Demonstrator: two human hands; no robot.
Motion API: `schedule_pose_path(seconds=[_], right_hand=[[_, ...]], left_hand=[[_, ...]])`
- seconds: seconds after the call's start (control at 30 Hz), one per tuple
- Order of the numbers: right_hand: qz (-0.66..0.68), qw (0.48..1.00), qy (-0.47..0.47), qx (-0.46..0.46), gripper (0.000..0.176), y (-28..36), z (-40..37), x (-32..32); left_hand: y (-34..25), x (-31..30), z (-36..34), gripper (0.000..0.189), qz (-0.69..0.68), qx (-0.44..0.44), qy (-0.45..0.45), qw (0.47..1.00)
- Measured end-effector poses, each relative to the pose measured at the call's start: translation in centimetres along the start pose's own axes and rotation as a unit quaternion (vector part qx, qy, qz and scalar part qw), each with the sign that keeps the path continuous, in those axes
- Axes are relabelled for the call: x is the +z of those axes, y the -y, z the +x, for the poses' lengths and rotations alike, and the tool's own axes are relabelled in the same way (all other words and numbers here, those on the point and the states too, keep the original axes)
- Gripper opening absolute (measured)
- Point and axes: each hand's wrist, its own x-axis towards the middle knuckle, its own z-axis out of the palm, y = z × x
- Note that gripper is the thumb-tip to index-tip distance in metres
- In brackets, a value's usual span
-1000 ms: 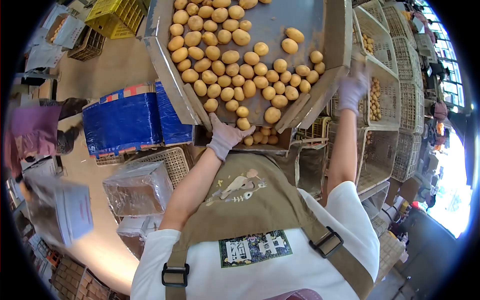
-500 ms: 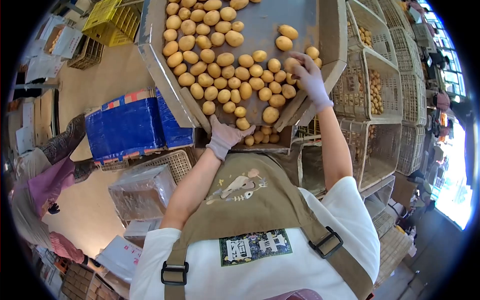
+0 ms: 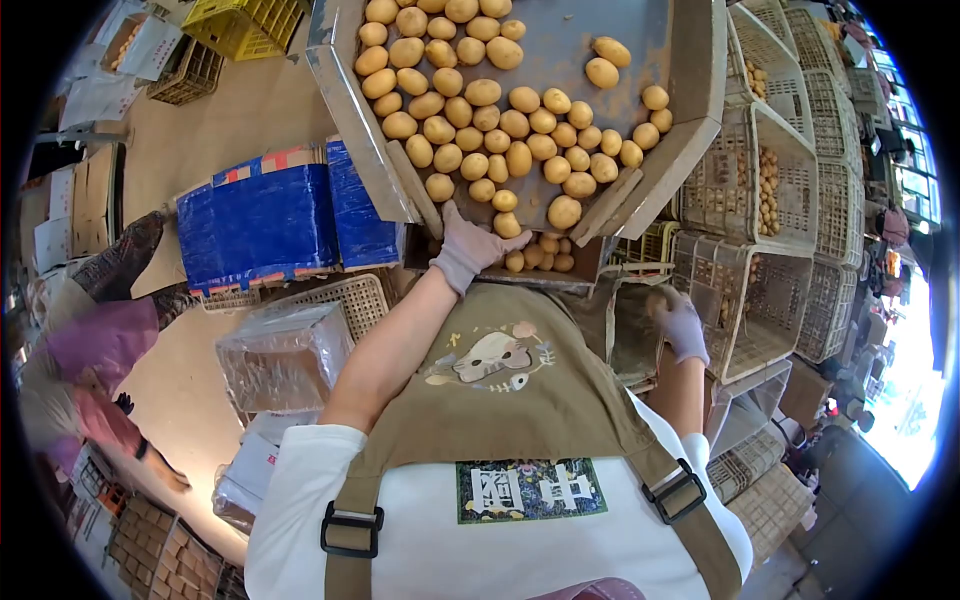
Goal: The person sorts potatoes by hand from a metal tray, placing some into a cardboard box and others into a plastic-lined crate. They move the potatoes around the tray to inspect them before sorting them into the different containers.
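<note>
Many yellow potatoes (image 3: 518, 158) lie on a grey metal sorting tray (image 3: 560, 40) with raised sides. My left hand (image 3: 470, 250), in a pale glove, rests at the tray's narrow front outlet with fingers spread, close beside a potato (image 3: 507, 225). Below the outlet, more potatoes (image 3: 540, 256) sit in a box. My right hand (image 3: 681, 326), also gloved, is low on the right over an open-topped container (image 3: 637, 335). Its fingers close around a blurred brownish potato (image 3: 660, 299).
Stacked plastic crates (image 3: 775, 170), some holding potatoes, line the right side. To the left are a blue-wrapped box (image 3: 258, 230), a plastic-wrapped carton (image 3: 285, 355) and a yellow crate (image 3: 243, 25). Another person (image 3: 100, 340) is at the far left.
My right hand has moved from the tray down to the right, carrying a potato. My left hand stays at the outlet. The view has shifted slightly; the person at left has moved an arm.
</note>
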Motion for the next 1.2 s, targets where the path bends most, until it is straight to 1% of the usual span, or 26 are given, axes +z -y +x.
schedule_pose_path(seconds=[0.03, 0.07, 0.1, 0.13, 0.2, 0.23, 0.3, 0.33, 0.37, 0.4, 0.43, 0.47, 0.5, 0.53, 0.57, 0.63, 0.67, 0.7, 0.73, 0.77, 0.8, 0.87, 0.97, 1.07, 1.17, 1.2], right_hand=[[-0.173, 0.984, -0.014, 0.030, 0.038, -0.5, -0.5, 0.3], [0.020, 0.993, -0.110, -0.042, 0.036, -0.7, 0.4, 1.1], [0.184, 0.968, -0.159, -0.066, 0.036, 4.0, 0.6, 0.0], [0.225, 0.946, -0.191, -0.133, 0.035, 8.4, 1.3, -1.0], [0.216, 0.923, -0.227, -0.223, 0.034, 15.1, 3.6, -0.7], [0.194, 0.913, -0.256, -0.252, 0.042, 17.6, 5.8, 0.5], [0.050, 0.948, -0.219, -0.223, 0.051, 20.4, 10.1, 5.4], [-0.035, 0.953, -0.141, -0.266, 0.056, 21.5, 9.7, 6.8], [-0.119, 0.942, -0.063, -0.306, 0.061, 22.5, 9.1, 7.5], [-0.123, 0.924, -0.007, -0.362, 0.060, 22.4, 8.7, 7.1], [-0.134, 0.921, 0.003, -0.367, 0.056, 22.0, 8.8, 6.0], [-0.104, 0.930, -0.023, -0.352, 0.048, 21.5, 9.6, 5.5], [-0.073, 0.937, -0.051, -0.338, 0.041, 21.5, 10.5, 5.3], [-0.078, 0.949, -0.040, -0.304, 0.039, 22.0, 10.9, 5.9], [-0.049, 0.935, -0.068, -0.346, 0.037, 23.9, 10.7, 6.2], [-0.056, 0.862, -0.125, -0.488, 0.040, 28.6, 10.0, 7.1], [-0.086, 0.851, -0.146, -0.497, 0.041, 28.8, 10.5, 7.7], [-0.114, 0.840, -0.166, -0.504, 0.043, 28.9, 10.9, 8.4], [-0.143, 0.828, -0.186, -0.509, 0.044, 28.7, 11.1, 9.0], [-0.123, 0.865, -0.135, -0.467, 0.051, 27.4, 11.2, 8.1], [-0.128, 0.883, -0.122, -0.435, 0.055, 25.9, 11.1, 7.4], [-0.126, 0.907, -0.107, -0.386, 0.061, 21.7, 10.7, 7.6], [-0.152, 0.919, -0.074, -0.357, 0.064, 18.2, 9.3, 8.3], [-0.195, 0.916, -0.046, -0.347, 0.059, 17.8, 8.6, 8.0], [-0.184, 0.923, -0.037, -0.335, 0.055, 18.0, 8.8, 7.9], [-0.177, 0.925, -0.038, -0.334, 0.054, 17.9, 8.8, 7.9]], left_hand=[[0.1, 0.3, -0.1, 0.076, 0.009, 0.000, -0.008, 1.000], [0.2, 0.4, 0.1, 0.076, 0.018, 0.000, -0.015, 1.000], [0.3, 0.2, 0.1, 0.076, 0.028, -0.001, -0.025, 0.999], [0.5, -0.6, 0.4, 0.077, 0.066, 0.008, -0.028, 0.997], [0.6, -2.1, 1.7, 0.078, 0.146, 0.026, -0.026, 0.989], [1.0, -1.3, 1.2, 0.079, 0.149, 0.021, -0.045, 0.988], [1.7, 1.3, -0.3, 0.082, 0.149, 0.019, -0.083, 0.985], [1.6, 1.1, -0.3, 0.086, 0.131, 0.029, -0.063, 0.989], [1.4, 1.5, -0.6, 0.088, 0.127, 0.047, -0.099, 0.986], [1.3, 2.3, -1.2, 0.090, 0.120, 0.065, -0.134, 0.981], [1.0, 2.0, -1.7, 0.094, 0.140, 0.053, -0.104, 0.983], [0.9, 2.2, -2.3, 0.097, 0.160, 0.042, -0.074, 0.983], [2.1, 3.3, -2.3, 0.092, 0.198, 0.117, -0.187, 0.955], [2.1, 2.8, -2.1, 0.086, 0.228, 0.131, -0.200, 0.944], [1.9, 1.7, -1.6, 0.081, 0.260, 0.143, -0.214, 0.931], [-0.5, -8.1, 2.3, 0.065, 0.417, 0.164, -0.092, 0.889], [-0.8, -8.7, 2.5, 0.062, 0.402, 0.152, -0.078, 0.900], [-0.6, -7.0, 1.7, 0.059, 0.387, 0.139, -0.065, 0.909], [-0.4, -5.1, 1.3, 0.059, 0.277, 0.106, -0.100, 0.950], [0.2, -1.6, 0.0, 0.060, 0.160, 0.072, -0.131, 0.976], [0.3, -0.2, -1.0, 0.073, 0.148, 0.053, -0.098, 0.983], [-0.1, -0.6, -1.0, 0.083, 0.120, 0.045, -0.031, 0.991], [-0.2, -3.9, 0.2, 0.091, 0.256, 0.116, 0.020, 0.960], [-0.7, -6.2, 1.9, 0.095, 0.242, 0.123, -0.020, 0.962], [0.4, 0.2, -0.8, 0.091, 0.098, 0.060, -0.078, 0.990], [0.5, 0.6, -1.2, 0.090, 0.106, 0.052, -0.061, 0.991]])
